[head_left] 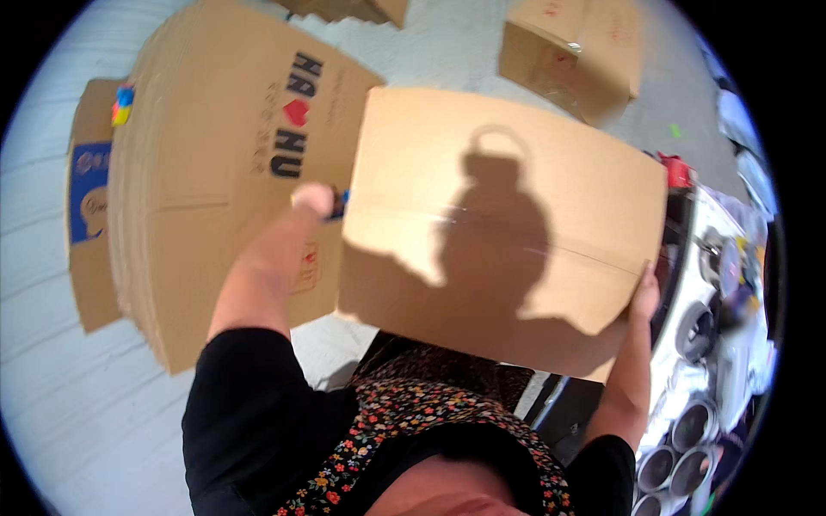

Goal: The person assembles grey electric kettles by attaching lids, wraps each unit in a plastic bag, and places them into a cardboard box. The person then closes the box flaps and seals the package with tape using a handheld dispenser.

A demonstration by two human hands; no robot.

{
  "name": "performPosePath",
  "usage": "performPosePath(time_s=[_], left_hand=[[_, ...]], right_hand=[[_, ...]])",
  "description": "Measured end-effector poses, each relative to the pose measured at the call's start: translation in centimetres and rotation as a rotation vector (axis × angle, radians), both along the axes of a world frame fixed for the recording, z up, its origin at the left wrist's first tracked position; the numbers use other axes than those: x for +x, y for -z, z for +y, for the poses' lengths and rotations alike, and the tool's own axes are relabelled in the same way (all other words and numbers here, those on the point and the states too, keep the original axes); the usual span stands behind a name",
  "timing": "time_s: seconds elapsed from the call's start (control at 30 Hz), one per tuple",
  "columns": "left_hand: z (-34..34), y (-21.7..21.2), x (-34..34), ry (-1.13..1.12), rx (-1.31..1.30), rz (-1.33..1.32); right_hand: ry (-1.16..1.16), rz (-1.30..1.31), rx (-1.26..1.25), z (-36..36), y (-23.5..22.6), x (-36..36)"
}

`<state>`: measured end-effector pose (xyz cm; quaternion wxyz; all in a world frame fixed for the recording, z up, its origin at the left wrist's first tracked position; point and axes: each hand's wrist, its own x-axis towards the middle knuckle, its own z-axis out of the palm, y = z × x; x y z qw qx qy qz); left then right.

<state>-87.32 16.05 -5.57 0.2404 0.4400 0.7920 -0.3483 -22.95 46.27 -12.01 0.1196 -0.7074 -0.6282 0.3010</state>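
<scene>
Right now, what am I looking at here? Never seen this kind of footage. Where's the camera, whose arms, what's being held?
There is no machine here: a person works with bare hands. The single picture comes from a wide fisheye camera worn on the person's head, looking down, so straight edges curve near the rim and the forearms enter from below.

Both hands hold a closed cardboard box, taped along its seam. The left hand is at the box's left edge and also holds a small dark object I cannot identify. The right hand has its grip on the right edge.

Left of it lies a stack of flattened cartons on the pale floor. Another taped box sits farther off. Rolls of tape lie at the right.
</scene>
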Motion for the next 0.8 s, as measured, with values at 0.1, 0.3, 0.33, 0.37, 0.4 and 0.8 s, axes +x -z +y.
performPosePath(time_s=[0.1, 0.3, 0.33, 0.37, 0.4, 0.8], left_hand=[[-1.8, 5.7, 3.6, -0.151, 0.173, -0.164], [-11.5, 1.3, 4.1, 0.134, -0.087, -0.126], [-14.6, 0.5, 3.8, 0.169, 0.0, -0.119], [-13.6, -3.7, 5.2, 0.184, -0.025, -0.136], [-13.3, -8.4, 7.2, 0.187, -0.058, -0.145], [-17.3, -10.2, 14.8, 0.117, 1.254, -0.16]], right_hand=[[0.077, 0.021, 0.033, -0.8, -0.2, 1.3], [0.277, 0.049, 0.006, -7.7, -8.9, -1.5], [0.307, 0.083, 0.002, -8.4, -12.4, -2.5], [0.303, 0.12, 0.037, -8.8, -14.7, -2.5], [0.287, 0.162, 0.066, -8.9, -16.2, -2.5], [0.295, -0.006, 0.228, -22.2, -15.3, 4.7]])
